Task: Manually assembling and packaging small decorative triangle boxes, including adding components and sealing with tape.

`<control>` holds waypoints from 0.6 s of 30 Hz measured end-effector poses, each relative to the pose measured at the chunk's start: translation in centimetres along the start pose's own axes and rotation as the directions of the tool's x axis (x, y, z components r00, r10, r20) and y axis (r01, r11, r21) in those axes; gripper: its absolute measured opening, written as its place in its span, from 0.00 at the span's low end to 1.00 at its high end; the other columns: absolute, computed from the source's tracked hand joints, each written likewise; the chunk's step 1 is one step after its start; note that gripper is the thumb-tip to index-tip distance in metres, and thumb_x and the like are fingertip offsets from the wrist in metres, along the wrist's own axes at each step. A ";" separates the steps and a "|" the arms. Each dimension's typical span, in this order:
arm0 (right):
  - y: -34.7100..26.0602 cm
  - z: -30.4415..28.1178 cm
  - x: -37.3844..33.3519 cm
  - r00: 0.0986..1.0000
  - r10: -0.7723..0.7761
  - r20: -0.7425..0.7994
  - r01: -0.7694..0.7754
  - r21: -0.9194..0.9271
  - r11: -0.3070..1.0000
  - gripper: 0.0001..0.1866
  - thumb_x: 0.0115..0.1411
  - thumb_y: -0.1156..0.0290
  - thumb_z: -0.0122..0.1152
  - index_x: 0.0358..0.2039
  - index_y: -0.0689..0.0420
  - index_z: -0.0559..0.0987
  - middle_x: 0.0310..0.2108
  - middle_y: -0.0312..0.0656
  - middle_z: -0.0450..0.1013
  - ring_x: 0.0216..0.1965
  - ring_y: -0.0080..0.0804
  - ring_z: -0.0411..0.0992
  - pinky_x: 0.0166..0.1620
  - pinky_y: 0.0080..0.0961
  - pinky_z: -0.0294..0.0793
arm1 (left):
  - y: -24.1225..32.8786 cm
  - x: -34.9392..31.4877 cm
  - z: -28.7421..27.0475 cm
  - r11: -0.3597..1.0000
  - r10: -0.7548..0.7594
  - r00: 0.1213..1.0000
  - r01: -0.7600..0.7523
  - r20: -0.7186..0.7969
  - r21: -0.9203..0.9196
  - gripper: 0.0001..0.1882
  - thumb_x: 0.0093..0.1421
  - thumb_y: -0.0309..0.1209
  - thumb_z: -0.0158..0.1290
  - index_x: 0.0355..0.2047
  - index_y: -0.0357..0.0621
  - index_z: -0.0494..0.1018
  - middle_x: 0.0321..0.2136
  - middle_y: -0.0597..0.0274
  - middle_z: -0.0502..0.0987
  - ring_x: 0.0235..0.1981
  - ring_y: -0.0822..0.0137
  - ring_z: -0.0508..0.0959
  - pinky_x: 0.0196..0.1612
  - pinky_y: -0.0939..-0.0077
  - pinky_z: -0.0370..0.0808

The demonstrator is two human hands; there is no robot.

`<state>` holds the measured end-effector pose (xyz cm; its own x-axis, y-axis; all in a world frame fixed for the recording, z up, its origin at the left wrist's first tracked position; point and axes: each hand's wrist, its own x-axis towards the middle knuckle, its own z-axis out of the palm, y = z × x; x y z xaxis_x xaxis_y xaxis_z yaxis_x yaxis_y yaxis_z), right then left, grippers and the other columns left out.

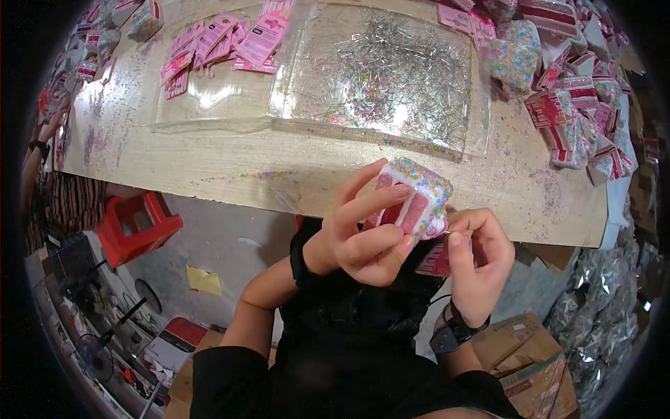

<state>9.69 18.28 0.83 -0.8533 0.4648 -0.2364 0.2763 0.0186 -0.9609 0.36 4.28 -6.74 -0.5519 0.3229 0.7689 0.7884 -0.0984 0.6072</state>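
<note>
My left hand [363,244] is closed around a toy cake slice [427,183] with pink layers, white icing and coloured sprinkles, tilted just beyond the table's near edge. At its lower right corner, my right hand [485,258] pinches a thin metal pin [447,232] between thumb and forefinger. The pin's tip is at the cake, but how deep it sits cannot be made out. A pink card tag [434,262] hangs under the cake, between my two hands, partly hidden by the right thumb.
A clear tray [314,126] of loose metal pins and sprinkles lies ahead. Beside it, another clear tray [209,115] holds pink cards [265,42]. Cake slices [516,59] are heaped at right, more at far left. A red stool [132,227] and another person's arm [47,129] are left.
</note>
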 end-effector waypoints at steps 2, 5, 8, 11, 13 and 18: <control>0.3 -0.3 0.4 0.999 0.027 0.036 -0.029 0.069 0.997 0.02 0.59 0.81 0.55 0.32 0.62 0.72 0.27 0.30 0.68 0.28 0.13 0.62 0.32 0.13 0.62 | -0.1 -0.5 0.4 0.999 -0.037 0.997 0.036 -0.061 -0.019 0.11 0.46 0.22 0.56 0.29 0.49 0.70 0.39 0.60 0.70 0.47 0.47 0.75 0.53 0.36 0.72; 0.6 -0.7 0.7 0.991 0.080 0.106 -0.094 0.138 0.986 0.01 0.60 0.81 0.55 0.33 0.61 0.73 0.27 0.31 0.69 0.27 0.12 0.62 0.31 0.12 0.61 | -1.4 -0.5 0.6 0.983 0.172 0.980 -0.164 -0.097 0.078 0.13 0.47 0.23 0.56 0.34 0.49 0.71 0.45 0.51 0.73 0.48 0.45 0.74 0.53 0.42 0.73; 0.3 -1.4 1.4 0.962 0.156 0.226 -0.211 0.247 0.946 0.01 0.62 0.78 0.54 0.33 0.61 0.73 0.28 0.34 0.71 0.26 0.13 0.64 0.30 0.12 0.63 | -1.4 0.1 0.3 0.970 0.202 0.979 -0.199 -0.012 0.142 0.16 0.50 0.24 0.56 0.40 0.49 0.68 0.48 0.42 0.72 0.49 0.44 0.74 0.53 0.45 0.73; 1.0 -1.8 2.4 0.937 0.155 0.314 -0.263 0.337 0.904 0.03 0.63 0.75 0.53 0.33 0.61 0.73 0.29 0.37 0.73 0.25 0.15 0.66 0.29 0.13 0.65 | -1.0 0.4 0.1 0.972 0.083 0.993 -0.100 0.088 0.211 0.18 0.55 0.28 0.55 0.45 0.50 0.62 0.51 0.40 0.72 0.51 0.43 0.73 0.52 0.50 0.72; 0.9 -1.6 2.6 0.945 0.167 0.281 -0.258 0.327 0.909 0.05 0.64 0.73 0.53 0.33 0.61 0.73 0.29 0.38 0.74 0.25 0.17 0.67 0.29 0.14 0.66 | -0.8 0.6 0.0 0.975 0.022 0.991 -0.050 0.131 0.215 0.18 0.56 0.29 0.54 0.44 0.51 0.61 0.52 0.39 0.73 0.52 0.42 0.73 0.52 0.52 0.72; 0.5 -1.2 2.2 0.976 0.149 0.158 -0.188 0.277 0.942 0.04 0.64 0.75 0.53 0.33 0.62 0.73 0.29 0.36 0.73 0.26 0.14 0.66 0.29 0.13 0.65 | -1.0 0.4 0.7 0.961 -0.001 0.997 -0.022 0.083 0.274 0.15 0.47 0.30 0.58 0.34 0.57 0.66 0.54 0.50 0.74 0.52 0.47 0.74 0.49 0.63 0.70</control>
<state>8.47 20.35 0.00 -0.8617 0.3167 -0.3965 0.2988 -0.3149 -0.9009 -0.47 5.14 -7.20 -0.5283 0.4005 0.7487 0.8445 0.1563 0.5123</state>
